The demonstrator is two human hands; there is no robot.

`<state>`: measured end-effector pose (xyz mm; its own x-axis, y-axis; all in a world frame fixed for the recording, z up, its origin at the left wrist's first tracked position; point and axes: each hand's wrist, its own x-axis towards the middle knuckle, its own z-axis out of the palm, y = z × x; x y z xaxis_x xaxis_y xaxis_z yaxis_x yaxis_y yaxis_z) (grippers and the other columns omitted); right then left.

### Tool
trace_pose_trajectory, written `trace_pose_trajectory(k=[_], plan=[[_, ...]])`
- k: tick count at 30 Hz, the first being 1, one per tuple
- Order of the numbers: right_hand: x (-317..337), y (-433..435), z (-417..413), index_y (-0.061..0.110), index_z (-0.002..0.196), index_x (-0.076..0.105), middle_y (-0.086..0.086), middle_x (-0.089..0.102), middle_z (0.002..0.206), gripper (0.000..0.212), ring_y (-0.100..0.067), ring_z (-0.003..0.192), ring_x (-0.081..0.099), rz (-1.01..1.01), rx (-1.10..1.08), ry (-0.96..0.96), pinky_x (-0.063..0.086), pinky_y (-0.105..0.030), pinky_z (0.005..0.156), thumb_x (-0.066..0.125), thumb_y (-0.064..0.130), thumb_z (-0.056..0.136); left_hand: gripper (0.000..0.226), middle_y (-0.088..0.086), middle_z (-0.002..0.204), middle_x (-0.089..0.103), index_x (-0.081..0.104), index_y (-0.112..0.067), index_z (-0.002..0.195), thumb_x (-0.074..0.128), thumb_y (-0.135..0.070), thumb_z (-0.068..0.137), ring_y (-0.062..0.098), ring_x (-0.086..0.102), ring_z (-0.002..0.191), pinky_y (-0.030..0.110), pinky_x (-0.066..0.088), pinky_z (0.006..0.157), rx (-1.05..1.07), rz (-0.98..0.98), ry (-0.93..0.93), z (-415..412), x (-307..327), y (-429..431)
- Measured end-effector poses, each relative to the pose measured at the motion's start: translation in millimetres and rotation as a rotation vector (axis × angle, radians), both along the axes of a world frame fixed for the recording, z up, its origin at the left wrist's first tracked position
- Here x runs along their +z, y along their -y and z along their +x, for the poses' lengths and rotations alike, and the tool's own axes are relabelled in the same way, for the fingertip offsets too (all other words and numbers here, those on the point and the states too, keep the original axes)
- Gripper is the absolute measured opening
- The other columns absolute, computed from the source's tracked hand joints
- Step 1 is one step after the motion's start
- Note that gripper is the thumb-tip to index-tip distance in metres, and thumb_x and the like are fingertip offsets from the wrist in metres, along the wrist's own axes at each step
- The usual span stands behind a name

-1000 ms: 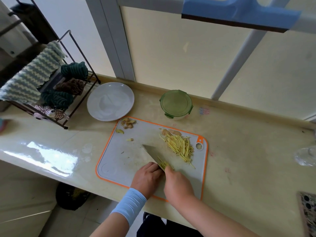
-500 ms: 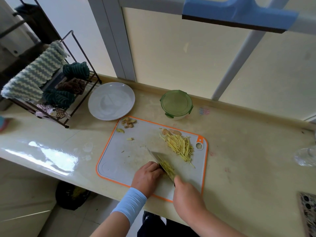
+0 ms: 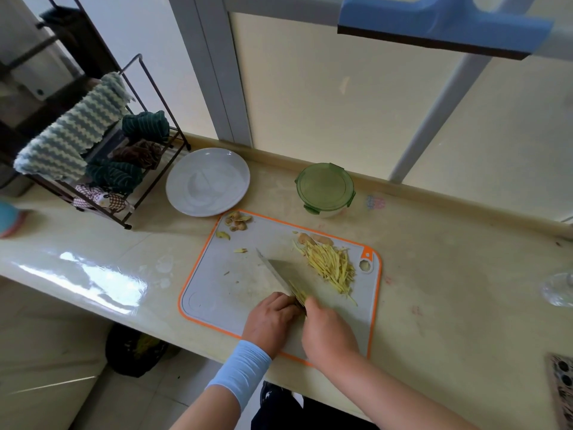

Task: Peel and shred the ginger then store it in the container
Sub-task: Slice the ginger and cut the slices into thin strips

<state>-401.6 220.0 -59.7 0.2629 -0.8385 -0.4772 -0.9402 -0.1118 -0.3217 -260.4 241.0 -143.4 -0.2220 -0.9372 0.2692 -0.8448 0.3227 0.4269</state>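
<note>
A grey cutting board with an orange rim (image 3: 217, 290) lies on the counter. A heap of yellow ginger shreds (image 3: 330, 263) sits at its far right, with two ginger slices (image 3: 313, 238) behind the heap. My right hand (image 3: 328, 332) grips the handle of a knife (image 3: 277, 271), blade pointing far-left. A few shreds cling to the blade near the handle. My left hand (image 3: 271, 319), fingers curled, rests on the board against the blade's left side; whatever it holds is hidden. The green-lidded container (image 3: 325, 188) stands closed behind the board.
Ginger peels (image 3: 237, 221) lie at the board's far left corner. A white plate (image 3: 207, 181) sits behind-left, next to a wire rack with cloths (image 3: 93, 156). A clear glass (image 3: 559, 288) stands at the right edge. A dark bin (image 3: 136, 350) is below the counter.
My right hand drew back with the knife, then moved forward again beside my left hand. The blade now lies flatter and reaches farther up the board.
</note>
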Motion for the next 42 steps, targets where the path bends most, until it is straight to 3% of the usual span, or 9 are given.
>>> trace_pose_trajectory(k=[2, 5, 12, 17, 22, 27, 31, 36, 42], plan=[[-0.8, -9.2, -12.4, 0.021, 0.137, 0.038, -0.010, 0.064, 0.112, 0.039, -0.030, 0.105, 0.063, -0.008, 0.020, -0.005, 0.042, -0.036, 0.071, 0.035, 0.014, 0.099, 0.021, -0.002, 0.081, 0.063, 0.074, -0.019, 0.080, 0.054, -0.014, 0.083, 0.018, 0.059, 0.076, 0.028, 0.053, 0.065, 0.009, 0.001, -0.003, 0.8, -2.8, -0.6], [-0.5, -25.3, -30.8, 0.021, 0.135, 0.039, -0.011, 0.063, 0.109, 0.038, -0.031, 0.104, 0.062, 0.016, 0.016, -0.018, 0.035, -0.035, 0.069, 0.034, 0.014, 0.098, 0.021, -0.002, 0.083, 0.063, 0.075, -0.018, 0.083, 0.054, -0.015, 0.084, 0.018, 0.059, 0.078, 0.027, 0.052, 0.068, 0.012, -0.013, -0.015, 1.3, -5.3, -2.3], [-4.3, -25.5, -27.2, 0.022, 0.142, 0.035, -0.010, 0.061, 0.116, 0.047, -0.029, 0.108, 0.061, 0.064, 0.016, -0.052, 0.045, -0.036, 0.080, 0.033, 0.009, 0.096, 0.018, -0.001, 0.083, 0.063, 0.074, -0.017, 0.082, 0.056, -0.015, 0.084, 0.017, 0.056, 0.079, 0.024, 0.049, 0.071, 0.005, -0.057, -0.037, -0.4, -2.8, -1.1], [-3.5, -21.9, -25.9, 0.019, 0.129, 0.043, -0.011, 0.063, 0.111, 0.038, -0.030, 0.105, 0.062, 0.065, 0.002, -0.042, 0.045, -0.038, 0.079, 0.034, 0.007, 0.093, 0.013, -0.002, 0.090, 0.063, 0.074, -0.017, 0.088, 0.063, -0.013, 0.085, 0.017, 0.056, 0.082, 0.025, 0.050, 0.071, -0.013, -0.062, -0.041, 4.7, -11.0, -2.1], [-3.0, -10.7, -14.4, 0.017, 0.135, 0.039, -0.012, 0.061, 0.115, 0.042, -0.029, 0.107, 0.061, 0.063, 0.000, -0.009, 0.046, -0.035, 0.078, 0.040, 0.007, 0.095, 0.015, -0.003, 0.085, 0.062, 0.074, -0.019, 0.086, 0.060, -0.013, 0.086, 0.015, 0.054, 0.081, 0.023, 0.048, 0.072, -0.018, -0.053, -0.026, 4.2, -11.0, -0.6], [1.6, 10.0, 8.2, 0.017, 0.113, 0.045, -0.014, 0.063, 0.112, 0.024, -0.034, 0.105, 0.062, 0.062, -0.013, 0.025, 0.048, -0.037, 0.076, 0.038, 0.005, 0.093, 0.017, -0.003, 0.086, 0.063, 0.072, -0.018, 0.082, 0.078, -0.004, 0.074, 0.015, 0.054, 0.081, 0.023, 0.048, 0.073, -0.012, -0.037, -0.032, 2.2, -8.2, -0.5], [3.0, 12.5, 1.7, 0.020, 0.096, 0.038, -0.014, 0.064, 0.107, 0.013, -0.036, 0.102, 0.062, 0.070, -0.007, 0.071, 0.036, -0.033, 0.066, 0.039, 0.007, 0.094, 0.015, -0.003, 0.086, 0.064, 0.073, -0.018, 0.083, 0.075, -0.006, 0.075, 0.015, 0.054, 0.082, 0.021, 0.047, 0.074, 0.003, -0.040, -0.025, 1.4, -6.9, -1.8], [-3.0, -10.5, -34.3, 0.022, 0.102, 0.041, -0.011, 0.062, 0.103, 0.012, -0.032, 0.098, 0.061, 0.067, -0.015, 0.026, 0.034, -0.033, 0.065, 0.039, 0.012, 0.096, 0.010, -0.003, 0.084, 0.065, 0.075, -0.018, 0.083, 0.071, -0.010, 0.079, 0.015, 0.056, 0.081, 0.024, 0.049, 0.071, 0.020, -0.057, -0.022, 0.1, -8.0, -1.1], [-1.5, -16.2, -30.4, 0.019, 0.118, 0.043, -0.011, 0.063, 0.105, 0.025, -0.032, 0.099, 0.062, 0.036, -0.024, 0.026, 0.032, -0.032, 0.065, 0.038, 0.011, 0.095, 0.009, -0.002, 0.083, 0.064, 0.074, -0.018, 0.081, 0.068, -0.012, 0.081, 0.016, 0.056, 0.081, 0.025, 0.051, 0.067, 0.032, -0.090, -0.006, 0.8, -8.4, -2.1]])
